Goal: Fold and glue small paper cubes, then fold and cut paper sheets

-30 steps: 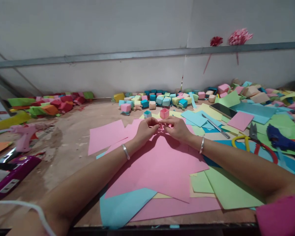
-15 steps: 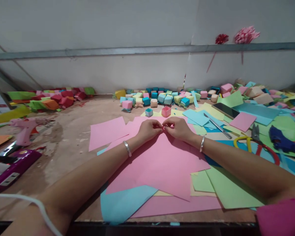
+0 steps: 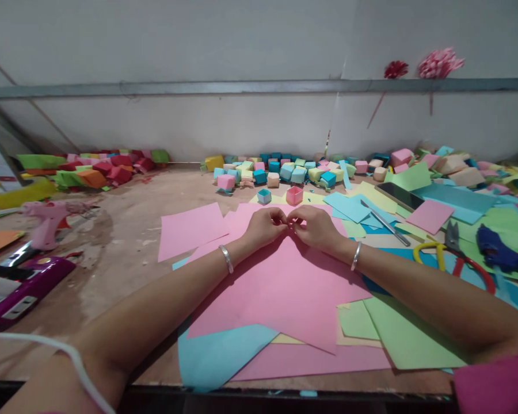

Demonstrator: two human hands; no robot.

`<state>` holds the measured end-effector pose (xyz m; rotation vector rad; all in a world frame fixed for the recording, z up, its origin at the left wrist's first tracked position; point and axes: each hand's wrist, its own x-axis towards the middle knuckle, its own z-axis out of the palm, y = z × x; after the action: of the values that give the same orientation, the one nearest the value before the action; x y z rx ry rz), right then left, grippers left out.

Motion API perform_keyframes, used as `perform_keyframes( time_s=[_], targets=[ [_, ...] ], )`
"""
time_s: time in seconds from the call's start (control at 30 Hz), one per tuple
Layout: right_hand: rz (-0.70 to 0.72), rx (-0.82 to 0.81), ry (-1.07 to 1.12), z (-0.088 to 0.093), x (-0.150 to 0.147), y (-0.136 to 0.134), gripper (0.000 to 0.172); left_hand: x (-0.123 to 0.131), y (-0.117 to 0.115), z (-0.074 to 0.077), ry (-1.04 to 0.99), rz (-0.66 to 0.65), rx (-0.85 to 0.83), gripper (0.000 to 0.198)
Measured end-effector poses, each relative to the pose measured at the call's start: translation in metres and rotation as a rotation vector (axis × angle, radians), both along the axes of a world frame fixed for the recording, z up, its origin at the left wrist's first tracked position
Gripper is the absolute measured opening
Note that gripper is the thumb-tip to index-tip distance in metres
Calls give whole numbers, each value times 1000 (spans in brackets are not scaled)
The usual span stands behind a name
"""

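My left hand [image 3: 263, 227] and my right hand [image 3: 314, 226] meet fingertip to fingertip over a pile of large pink paper sheets [image 3: 280, 287]. Both hands are closed in a pinch on a small pink folded paper piece [image 3: 290, 225] that is mostly hidden by the fingers. Each wrist wears a silver bangle. Just beyond the hands stand a small pink paper box [image 3: 294, 195] and a small blue paper box [image 3: 264, 196].
Many small coloured paper boxes [image 3: 285, 169] line the back of the table. Red and green folded papers [image 3: 95, 167] lie back left. A pink glue gun [image 3: 47, 218] lies left; scissors [image 3: 453, 253], a blue glue gun [image 3: 501, 250], a phone [image 3: 399, 195] and a craft knife [image 3: 386, 221] lie right.
The view has shifted slightly. My hands stayed together over the pink sheets, with the fingers closing tighter on the small piece.
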<state>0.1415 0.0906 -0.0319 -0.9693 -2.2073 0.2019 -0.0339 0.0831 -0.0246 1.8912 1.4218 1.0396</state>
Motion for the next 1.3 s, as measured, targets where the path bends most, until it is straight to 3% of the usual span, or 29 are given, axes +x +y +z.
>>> perform_keyframes(
  time_s=[0.3, 0.53, 0.83, 1.1, 1.3],
  targets=[
    [8, 27, 64, 0, 0, 2, 18, -3, 2, 0, -181, -112, -57, 8],
    [49, 57, 221, 4, -1, -2, 14, -5, 3, 1, -387, -172, -99, 22],
    [78, 13, 353, 3, -2, 0, 11, -4, 0, 0, -565, -142, -141, 24],
    [-9, 42, 323, 4, -3, -3, 2, 1, -1, 0, -504, -124, 73, 18],
    [1, -142, 454, 0, -4, -2, 6, 0, -1, 2, -365, -83, 287, 11]
  ],
)
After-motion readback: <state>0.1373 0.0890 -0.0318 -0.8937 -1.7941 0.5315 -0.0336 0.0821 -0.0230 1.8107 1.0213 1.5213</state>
